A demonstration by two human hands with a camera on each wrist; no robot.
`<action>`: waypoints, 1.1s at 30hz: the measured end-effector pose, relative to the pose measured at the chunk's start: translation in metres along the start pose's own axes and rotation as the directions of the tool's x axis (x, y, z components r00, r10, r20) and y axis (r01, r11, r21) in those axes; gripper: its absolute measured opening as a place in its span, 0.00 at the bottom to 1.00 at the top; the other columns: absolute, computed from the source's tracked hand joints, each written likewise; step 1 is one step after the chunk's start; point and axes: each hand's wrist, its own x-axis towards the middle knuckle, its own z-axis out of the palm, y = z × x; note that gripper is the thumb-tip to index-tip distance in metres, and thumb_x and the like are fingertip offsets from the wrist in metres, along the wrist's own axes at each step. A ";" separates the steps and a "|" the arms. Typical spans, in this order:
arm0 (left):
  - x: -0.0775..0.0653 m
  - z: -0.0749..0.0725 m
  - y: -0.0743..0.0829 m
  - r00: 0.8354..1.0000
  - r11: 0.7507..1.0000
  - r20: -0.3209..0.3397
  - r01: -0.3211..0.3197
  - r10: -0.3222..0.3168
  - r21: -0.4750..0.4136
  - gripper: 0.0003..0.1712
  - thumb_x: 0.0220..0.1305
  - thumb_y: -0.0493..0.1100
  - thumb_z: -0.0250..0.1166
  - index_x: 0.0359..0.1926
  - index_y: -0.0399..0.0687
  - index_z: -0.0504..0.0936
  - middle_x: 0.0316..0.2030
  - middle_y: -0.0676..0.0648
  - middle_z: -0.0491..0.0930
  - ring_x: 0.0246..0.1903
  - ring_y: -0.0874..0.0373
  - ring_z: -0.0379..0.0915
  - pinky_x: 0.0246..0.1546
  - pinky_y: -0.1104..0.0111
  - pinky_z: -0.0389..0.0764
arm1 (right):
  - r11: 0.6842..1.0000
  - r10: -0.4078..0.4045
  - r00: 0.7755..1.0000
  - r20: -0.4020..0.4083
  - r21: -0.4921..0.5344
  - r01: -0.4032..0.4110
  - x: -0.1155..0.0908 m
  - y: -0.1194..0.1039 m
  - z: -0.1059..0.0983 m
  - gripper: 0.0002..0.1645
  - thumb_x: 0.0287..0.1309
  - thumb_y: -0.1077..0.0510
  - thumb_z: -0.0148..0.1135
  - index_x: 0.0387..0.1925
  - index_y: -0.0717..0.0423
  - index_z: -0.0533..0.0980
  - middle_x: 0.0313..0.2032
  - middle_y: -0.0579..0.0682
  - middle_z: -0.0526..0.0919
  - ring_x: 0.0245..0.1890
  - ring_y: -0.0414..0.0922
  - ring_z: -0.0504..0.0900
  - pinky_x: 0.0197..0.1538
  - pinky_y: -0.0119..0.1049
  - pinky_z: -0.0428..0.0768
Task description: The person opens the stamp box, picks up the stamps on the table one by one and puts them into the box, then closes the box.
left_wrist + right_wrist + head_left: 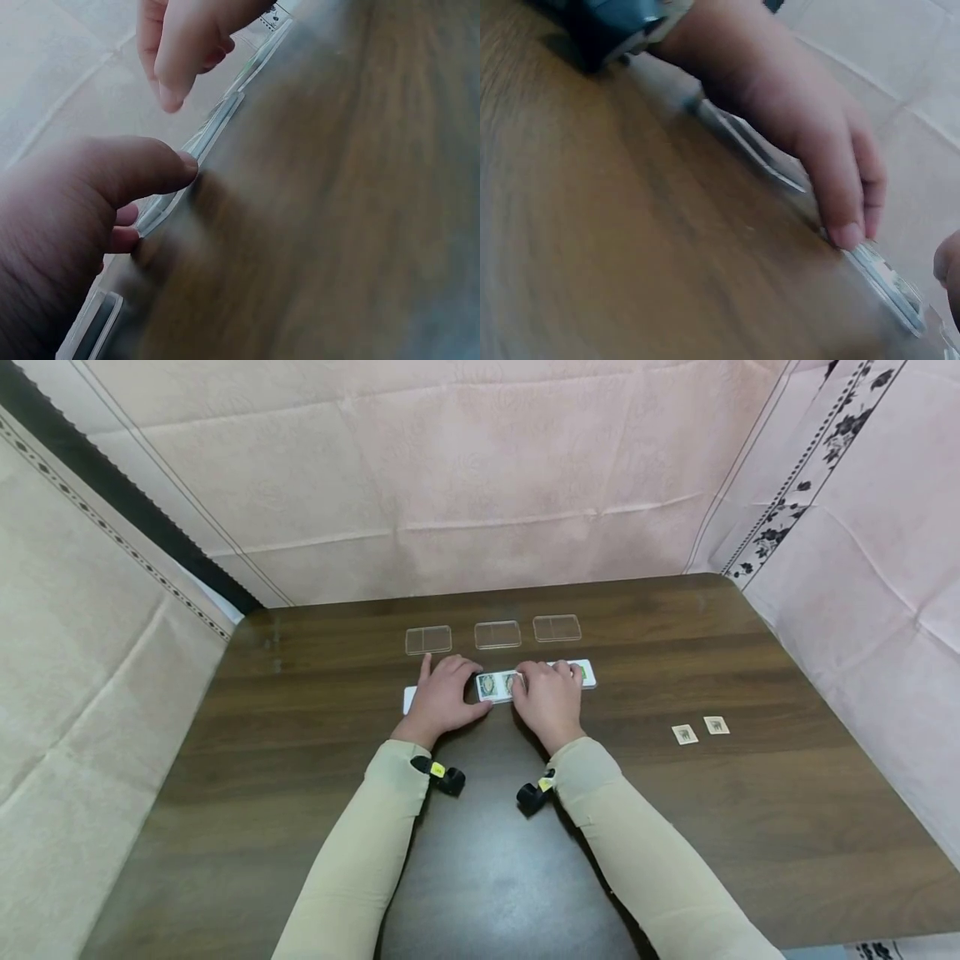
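A flat white two-compartment case with greenish printed squares lies between the hands in the head view. My left hand grips its left end, thumb on the near edge and fingers on the far side, as the left wrist view shows. My right hand is over the case's right end, thumb at the right compartment and fingers bent; I cannot tell whether they pinch something. A second white case shows from under the left hand. Beyond the right hand's fingers lies a third white case with a green print.
Three clear plastic lids with a line down the middle form a row along the table's back. Two small white printed squares lie at the right. The brown wooden table is surrounded by pale cloth hangings.
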 end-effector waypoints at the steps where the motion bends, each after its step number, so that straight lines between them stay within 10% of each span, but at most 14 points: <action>1: -0.001 0.000 -0.002 1.000 1.000 -0.003 -0.008 0.008 0.000 0.41 0.59 0.69 0.65 0.67 0.55 0.74 0.66 0.50 0.73 0.73 0.51 0.57 0.75 0.43 0.36 | 1.000 -0.015 1.000 -0.007 0.002 0.015 0.000 0.002 -0.001 0.12 0.66 0.50 0.61 0.42 0.52 0.85 0.37 0.51 0.88 0.41 0.56 0.77 0.61 0.59 0.64; 15: -0.024 -0.013 -0.039 0.992 0.996 -0.099 -0.087 0.083 -0.032 0.45 0.60 0.67 0.66 0.73 0.54 0.69 0.70 0.50 0.70 0.75 0.51 0.52 0.75 0.47 0.30 | 0.972 -0.235 0.954 -0.187 -0.041 0.231 -0.013 0.053 -0.033 0.11 0.64 0.54 0.61 0.40 0.55 0.85 0.36 0.52 0.87 0.39 0.56 0.78 0.57 0.57 0.67; 33: -0.052 -0.028 -0.094 0.997 0.992 -0.056 -0.063 0.057 -0.107 0.44 0.57 0.65 0.71 0.69 0.49 0.72 0.72 0.44 0.65 0.76 0.44 0.48 0.75 0.43 0.35 | 0.990 -0.144 0.982 -0.122 -0.018 0.143 -0.032 0.145 -0.074 0.13 0.64 0.53 0.62 0.42 0.57 0.84 0.39 0.57 0.86 0.44 0.60 0.77 0.62 0.60 0.64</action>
